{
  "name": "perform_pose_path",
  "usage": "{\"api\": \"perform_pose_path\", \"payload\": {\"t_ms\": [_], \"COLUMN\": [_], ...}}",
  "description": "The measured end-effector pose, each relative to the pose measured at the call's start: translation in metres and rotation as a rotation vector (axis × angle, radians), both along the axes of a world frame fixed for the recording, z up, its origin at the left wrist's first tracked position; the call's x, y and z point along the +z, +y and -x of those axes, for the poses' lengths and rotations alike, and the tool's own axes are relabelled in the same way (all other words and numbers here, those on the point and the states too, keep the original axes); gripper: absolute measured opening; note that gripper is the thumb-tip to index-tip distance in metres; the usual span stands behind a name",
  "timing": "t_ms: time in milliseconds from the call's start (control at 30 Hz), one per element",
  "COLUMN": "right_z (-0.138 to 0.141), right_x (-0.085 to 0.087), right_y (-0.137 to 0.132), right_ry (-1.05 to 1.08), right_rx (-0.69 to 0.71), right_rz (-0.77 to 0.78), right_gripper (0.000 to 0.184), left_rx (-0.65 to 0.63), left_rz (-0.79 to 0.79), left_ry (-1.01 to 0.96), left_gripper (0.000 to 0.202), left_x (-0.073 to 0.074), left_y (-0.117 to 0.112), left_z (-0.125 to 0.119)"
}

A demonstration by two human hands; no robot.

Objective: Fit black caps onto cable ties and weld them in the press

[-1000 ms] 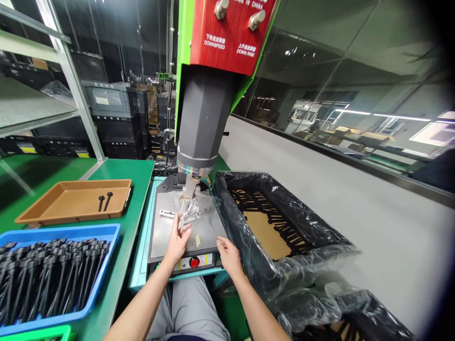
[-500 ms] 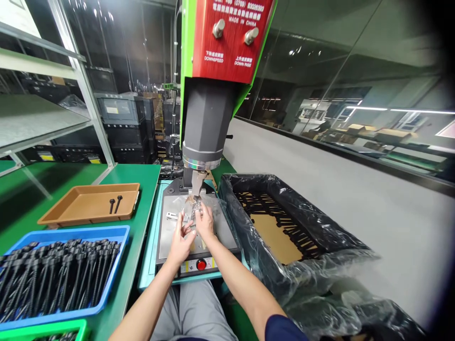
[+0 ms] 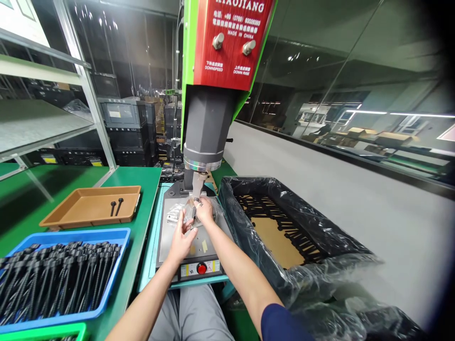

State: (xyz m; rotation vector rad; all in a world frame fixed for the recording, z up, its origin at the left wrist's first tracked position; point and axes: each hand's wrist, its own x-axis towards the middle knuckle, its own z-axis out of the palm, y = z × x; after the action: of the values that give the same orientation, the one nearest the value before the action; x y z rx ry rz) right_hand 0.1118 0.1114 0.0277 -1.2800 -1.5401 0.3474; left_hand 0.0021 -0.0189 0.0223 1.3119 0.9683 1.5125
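Both Hands at the Machine's Metal Tip

In the head view, our right hand (image 3: 205, 211) reaches in under the metal tip (image 3: 198, 182), fingers curled at a small dark piece (image 3: 194, 213). We cannot tell whether they grip it or merely touch it. Our left hand (image 3: 182, 241) is loosely open, thumb apart from the fingers, its fingertips near the same piece; no firm hold shows. The piece sits between our hands, just below the tip, with clear plastic film (image 3: 177, 209) about it on the metal plate (image 3: 166, 244).

We judge the step in hand to be positioning or freeing that piece. The next move seems to call for a sure pinch, with our fingers kept clear of the tip.

To our left, the desk (image 3: 146, 177) carries a blue tray (image 3: 124, 237) of black parts; a black-lined bin (image 3: 341, 237) stands to our right.
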Motion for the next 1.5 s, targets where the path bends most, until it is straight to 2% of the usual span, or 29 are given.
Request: {"api": "perform_pose_path", "payload": {"t_ms": [200,367,500,667,800,933,1033,1100,1200,1400,1500], "right_z": [-0.007,-0.021,-0.04,-0.062,-0.069,-0.061,-0.046,-0.037,-0.026,-0.018,-0.016], "right_x": [0.002,-0.016,-0.029,-0.035,-0.037,-0.03,-0.021,-0.017,-0.014,-0.01,-0.01], "right_y": [-0.015,-0.041,-0.055,-0.071,-0.103,-0.146,-0.174,-0.187,-0.199,-0.207,-0.205], "right_ry": [0.008,0.014,0.105,0.287,0.362,0.513,0.567,0.528,0.427,0.312,0.313], "right_rx": [0.0,-0.037,-0.072,-0.045,0.027,0.245,0.393,0.414,0.4,0.443,0.436], "right_rz": [-0.057,-0.074,-0.008,0.12,0.166,0.21,0.2,0.167,0.125,0.078,0.107], "right_gripper": [0.025,0.026,0.025,0.031,0.032,0.029,0.028,0.03,0.032,0.031,0.038], "left_rx": [0.007,-0.014,-0.012,0.002,-0.045,-0.16,-0.233,-0.232,-0.154,-0.093,-0.085], "left_rz": [-0.002,0.017,0.054,0.085,0.16,0.255,0.219,0.168,0.105,0.045,0.059], "left_ry": [-0.015,0.022,0.018,0.036,0.057,0.101,0.146,0.186,0.246,0.252,0.242], "left_gripper": [0.083,0.083,0.084,0.085,0.078,0.055,0.045,0.036,0.025,0.023,0.023], "left_x": [-0.004,-0.019,-0.028,-0.027,-0.034,-0.042,-0.035,-0.028,-0.021,-0.023,-0.023], "left_y": [-0.002,-0.008,-0.012,-0.016,-0.029,-0.055,-0.073,-0.079,-0.082,-0.082,-0.084], "left_z": [-0.001,-0.001,-0.001,0.003,0.011,0.012,0.007,0.005,0.007,0.015,0.017]}}
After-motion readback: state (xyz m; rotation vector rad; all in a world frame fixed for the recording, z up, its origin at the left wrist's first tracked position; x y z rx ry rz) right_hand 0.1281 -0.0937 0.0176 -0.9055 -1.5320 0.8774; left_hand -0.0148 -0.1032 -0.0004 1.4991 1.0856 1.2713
